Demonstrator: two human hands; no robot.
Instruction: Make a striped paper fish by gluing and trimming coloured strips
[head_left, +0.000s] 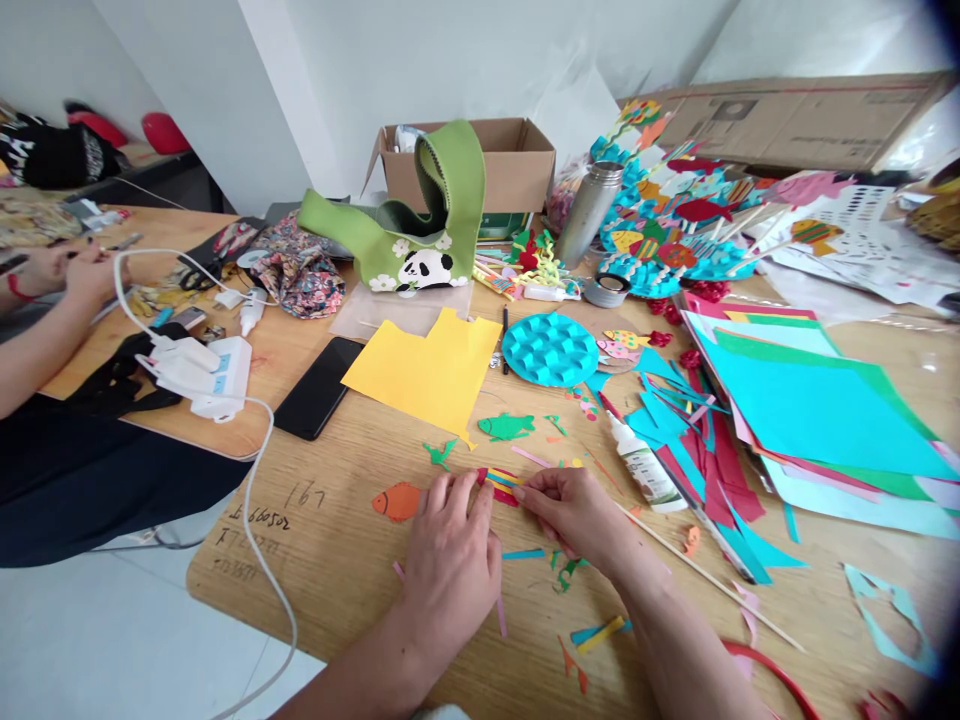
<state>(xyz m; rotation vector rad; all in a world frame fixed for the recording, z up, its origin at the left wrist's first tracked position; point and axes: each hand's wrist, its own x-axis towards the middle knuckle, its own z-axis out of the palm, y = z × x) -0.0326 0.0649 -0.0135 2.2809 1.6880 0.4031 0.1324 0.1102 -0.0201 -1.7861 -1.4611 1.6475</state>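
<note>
Pinching striped paper fish (501, 481) in right hand (561, 506); touching opposite end with flat, unclenched left hand (454, 530). Hemmed by orange fish (394, 501), blue strip (523, 554), glue bottle (648, 468), wooden stick (712, 579).

On a wooden worktop (337, 570), the left hand (454, 525) and right hand (564, 505) touch a striped red paper cutout (498, 482). Nearby lie an orange paper fish (394, 501), a green paper fish (507, 427) and a glue bottle (646, 468).

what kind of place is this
Probably a shared craft room or classroom: a wooden table holds stacked colored paper, a white glue bottle and cut-out paper fish, such as the green one.
</note>
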